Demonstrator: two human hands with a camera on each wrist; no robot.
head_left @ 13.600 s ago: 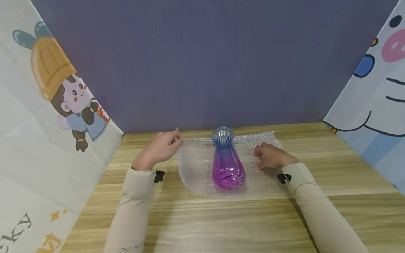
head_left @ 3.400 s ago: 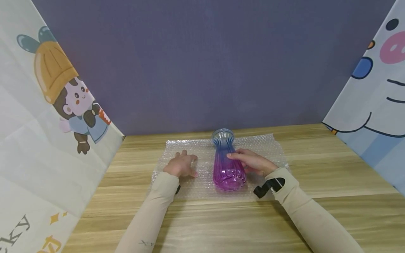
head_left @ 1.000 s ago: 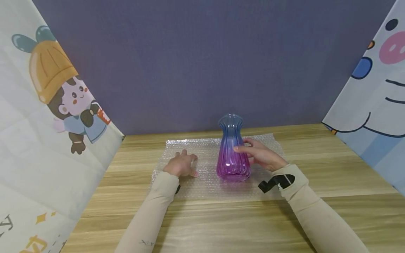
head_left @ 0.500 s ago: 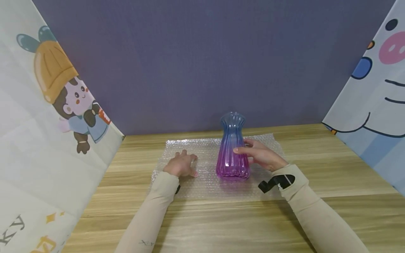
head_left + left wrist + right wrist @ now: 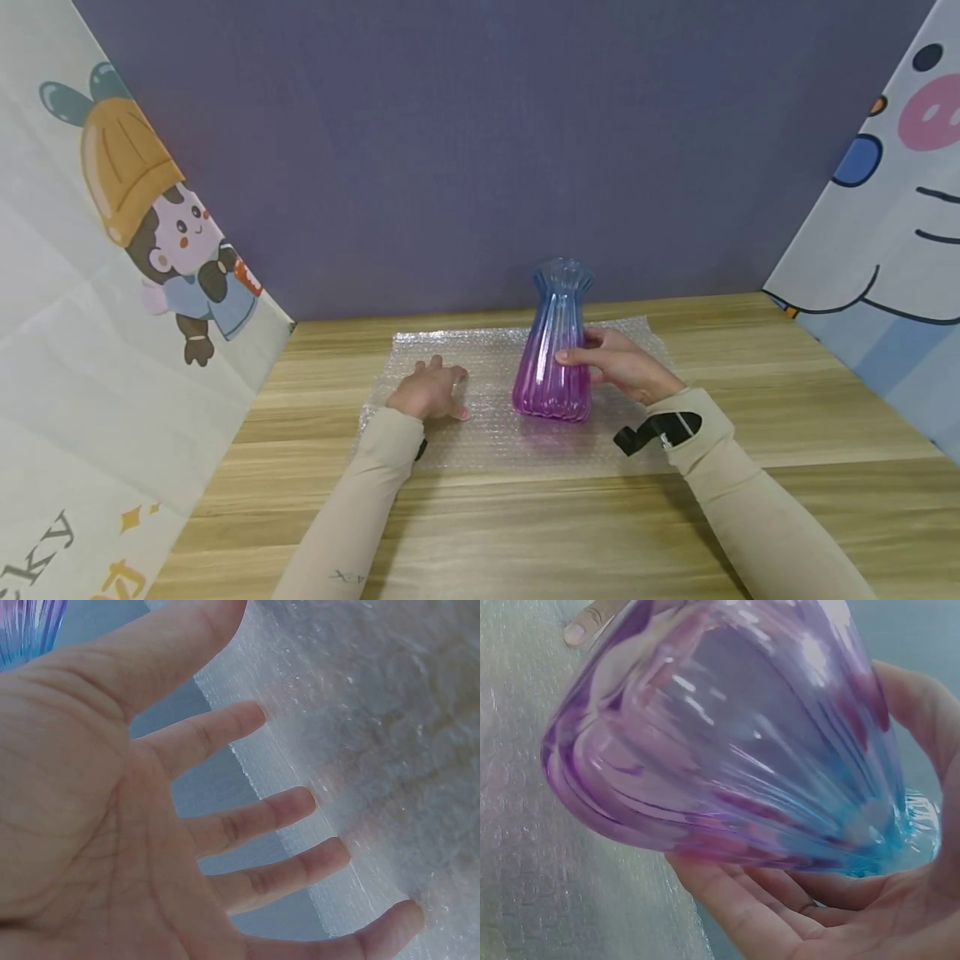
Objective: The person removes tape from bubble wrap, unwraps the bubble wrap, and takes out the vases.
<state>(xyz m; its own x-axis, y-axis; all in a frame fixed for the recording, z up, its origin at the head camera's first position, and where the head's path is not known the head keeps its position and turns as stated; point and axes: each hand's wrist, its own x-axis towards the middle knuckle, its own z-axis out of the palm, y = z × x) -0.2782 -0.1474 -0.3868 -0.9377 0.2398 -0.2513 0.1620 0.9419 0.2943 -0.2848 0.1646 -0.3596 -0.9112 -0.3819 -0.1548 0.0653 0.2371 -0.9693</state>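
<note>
A ribbed glass vase (image 5: 551,367), blue at its flared mouth and purple at its base, is held nearly upright over a sheet of bubble wrap (image 5: 480,446), its mouth leaning a little to the right. Gripping its right side is my right hand (image 5: 626,367), thumb across the front. From the right wrist view, fingers of that hand (image 5: 742,915) curl round the vase (image 5: 727,765), whose base faces the camera. My left hand (image 5: 429,392) rests on the wrap's left part. Its fingers (image 5: 262,817) are spread and hold nothing.
The bubble wrap lies flat on a wood-grain table (image 5: 480,533). A dark blue-grey panel (image 5: 480,150) stands along the table's back edge. White sheets with cartoon prints flank it at left (image 5: 67,275) and right (image 5: 915,258).
My left hand has let go of the wrap's edge and come to rest on it. The right hand has taken hold of the lying vase, raised it and tipped it rightward.
</note>
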